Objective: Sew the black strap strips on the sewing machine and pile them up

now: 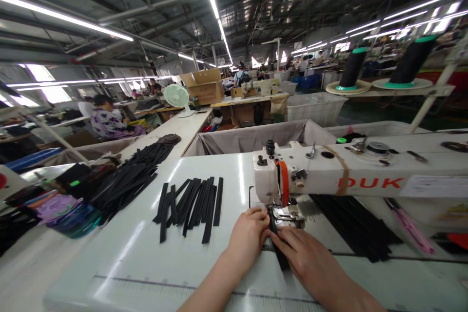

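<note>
A black fabric strip lies under the head of a white sewing machine, running toward me. My left hand presses the strip's left edge close to the needle area, its fingers curled together. From the other side my right hand holds the same strip, thumb and fingertips pinched on it just below the metal guide. The needle and the strip's far end are hidden behind the fingers and machine head. To the left of my hands, several cut black strips lie in a loose row on the table.
More black strips lie beneath the machine arm, beside pink-handled snips. A large pile of strips is at left, near a teal container. Behind the table stands a cloth-lined bin. Thread cones stand at right.
</note>
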`<action>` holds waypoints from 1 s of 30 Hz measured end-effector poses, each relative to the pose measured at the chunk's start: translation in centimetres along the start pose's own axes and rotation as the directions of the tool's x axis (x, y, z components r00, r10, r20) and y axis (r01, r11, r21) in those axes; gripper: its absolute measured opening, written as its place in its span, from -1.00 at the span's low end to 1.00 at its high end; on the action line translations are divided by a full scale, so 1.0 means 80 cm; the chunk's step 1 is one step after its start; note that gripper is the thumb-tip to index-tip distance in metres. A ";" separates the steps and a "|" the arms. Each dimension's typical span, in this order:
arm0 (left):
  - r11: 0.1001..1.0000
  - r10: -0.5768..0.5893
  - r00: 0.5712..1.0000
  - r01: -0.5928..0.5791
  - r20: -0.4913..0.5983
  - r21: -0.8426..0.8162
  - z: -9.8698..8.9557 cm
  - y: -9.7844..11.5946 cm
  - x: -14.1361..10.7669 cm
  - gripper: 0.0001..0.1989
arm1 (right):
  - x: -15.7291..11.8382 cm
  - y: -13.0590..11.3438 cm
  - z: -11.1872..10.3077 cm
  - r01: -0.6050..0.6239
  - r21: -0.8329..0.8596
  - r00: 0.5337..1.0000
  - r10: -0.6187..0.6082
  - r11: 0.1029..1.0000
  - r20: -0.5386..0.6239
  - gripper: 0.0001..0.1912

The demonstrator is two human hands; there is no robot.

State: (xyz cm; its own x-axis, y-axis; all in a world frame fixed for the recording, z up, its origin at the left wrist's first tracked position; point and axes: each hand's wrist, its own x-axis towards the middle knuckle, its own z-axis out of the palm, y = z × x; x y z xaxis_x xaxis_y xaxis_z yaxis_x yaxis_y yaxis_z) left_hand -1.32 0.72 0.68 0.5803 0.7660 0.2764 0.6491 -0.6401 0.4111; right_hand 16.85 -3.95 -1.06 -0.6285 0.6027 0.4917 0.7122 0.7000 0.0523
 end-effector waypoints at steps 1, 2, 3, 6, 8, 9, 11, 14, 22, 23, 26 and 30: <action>1.000 -0.004 1.000 0.004 0.002 -0.001 0.000 0.000 0.000 -0.87 | 0.000 0.000 0.000 -0.007 0.004 1.000 0.007 1.000 0.007 -0.67; 1.000 -0.012 1.000 0.012 0.001 -0.003 0.000 0.001 -0.001 -0.87 | -0.001 0.000 0.000 -0.017 0.006 1.000 0.017 1.000 0.013 -0.67; 1.000 -0.019 1.000 0.019 -0.001 -0.007 0.000 0.001 -0.001 -0.87 | 0.000 -0.001 0.001 -0.029 0.006 0.999 0.029 1.000 0.015 -0.68; 0.999 -0.036 0.999 0.036 -0.010 -0.027 0.000 0.003 -0.001 -0.85 | 0.002 0.000 0.003 -0.062 0.015 0.998 0.062 0.998 0.003 -0.67; 0.998 -0.051 0.999 0.050 -0.012 -0.033 0.000 0.004 -0.001 -0.83 | 0.002 0.002 0.002 -0.077 0.030 0.997 0.078 0.997 -0.018 -0.65; 0.998 -0.058 0.998 0.057 -0.011 -0.033 0.000 0.005 -0.001 -0.83 | 0.002 0.003 0.001 -0.078 0.046 0.997 0.080 0.996 -0.023 -0.63; 0.997 -0.067 0.998 0.066 -0.006 -0.028 0.000 0.006 -0.001 -0.83 | 0.001 0.004 -0.005 -0.073 0.102 0.997 0.076 0.992 -0.016 -0.61; 0.997 -0.068 0.998 0.068 -0.002 -0.027 0.000 0.006 -0.001 -0.86 | -0.004 0.005 -0.013 -0.083 0.223 0.996 0.077 0.971 0.035 -0.61; 0.996 -0.090 0.996 0.090 0.012 0.013 -0.001 0.008 -0.001 -0.87 | -0.006 0.011 -0.012 -0.117 0.328 0.993 0.112 0.937 0.036 -0.64; 0.996 -0.090 0.996 0.090 0.014 0.020 -0.001 0.009 -0.001 -0.88 | -0.004 0.012 -0.011 -0.118 0.315 0.993 0.111 0.942 0.041 -0.64; 0.996 -0.082 0.997 0.081 0.011 0.026 -0.003 0.012 0.000 -0.88 | 0.001 0.014 -0.009 -0.130 0.265 0.991 0.121 0.956 0.050 -0.61; 0.999 -0.051 0.998 0.051 -0.028 0.012 -0.001 0.013 0.000 -0.82 | 0.007 0.019 -0.005 -0.163 0.190 0.986 0.155 0.968 0.060 -0.59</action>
State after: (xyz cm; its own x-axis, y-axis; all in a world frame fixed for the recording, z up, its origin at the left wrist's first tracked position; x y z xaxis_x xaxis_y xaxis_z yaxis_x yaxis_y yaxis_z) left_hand -0.70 0.08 1.20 0.5324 0.7990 0.2795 0.6840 -0.6006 0.4140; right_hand 17.65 -2.70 -0.36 -0.5284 0.7257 0.4406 0.7327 0.6520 -0.1952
